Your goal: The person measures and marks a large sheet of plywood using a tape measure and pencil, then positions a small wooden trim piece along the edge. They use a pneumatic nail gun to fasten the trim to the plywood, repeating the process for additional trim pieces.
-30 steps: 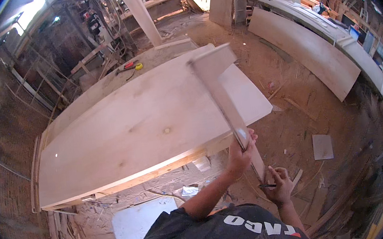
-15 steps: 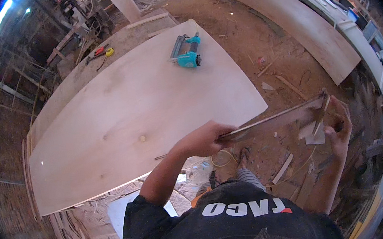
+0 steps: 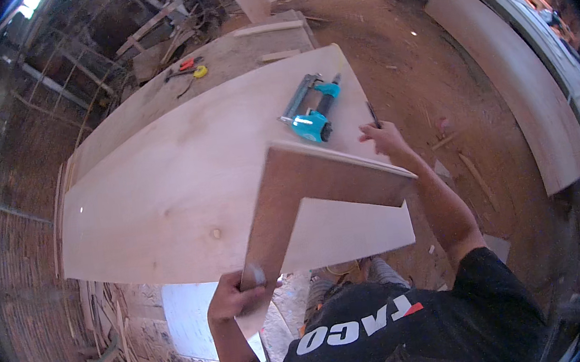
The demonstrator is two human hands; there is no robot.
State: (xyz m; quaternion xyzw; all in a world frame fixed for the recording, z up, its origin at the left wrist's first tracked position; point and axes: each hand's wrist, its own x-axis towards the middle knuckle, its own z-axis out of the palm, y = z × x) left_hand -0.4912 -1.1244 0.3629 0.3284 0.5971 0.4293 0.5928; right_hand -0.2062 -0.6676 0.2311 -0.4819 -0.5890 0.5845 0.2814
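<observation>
My left hand point(image 3: 230, 296) grips the lower end of an L-shaped plywood piece point(image 3: 278, 191), which is tilted above the pale plywood sheet. The piece's other arm reaches right, in front of or against my right forearm; I cannot tell whether they touch. Past its far edge, my right hand point(image 3: 387, 140) is closed round a thin dark pencil-like stick point(image 3: 373, 113) that points up. A teal nail gun point(image 3: 313, 117) lies on the large plywood sheet point(image 3: 157, 203), just left of that hand.
Red-and-yellow-handled tools point(image 3: 193, 68) lie on a board beyond the sheet. A long curved plywood panel point(image 3: 518, 83) stands along the right side. Wood scraps point(image 3: 478, 177) litter the brown floor. A white panel point(image 3: 190, 321) lies below the sheet's near edge.
The L-shaped piece has swung from the right to over the sheet, now showing its broad face. My left hand has come nearer me; my right hand has moved away and left, off the piece.
</observation>
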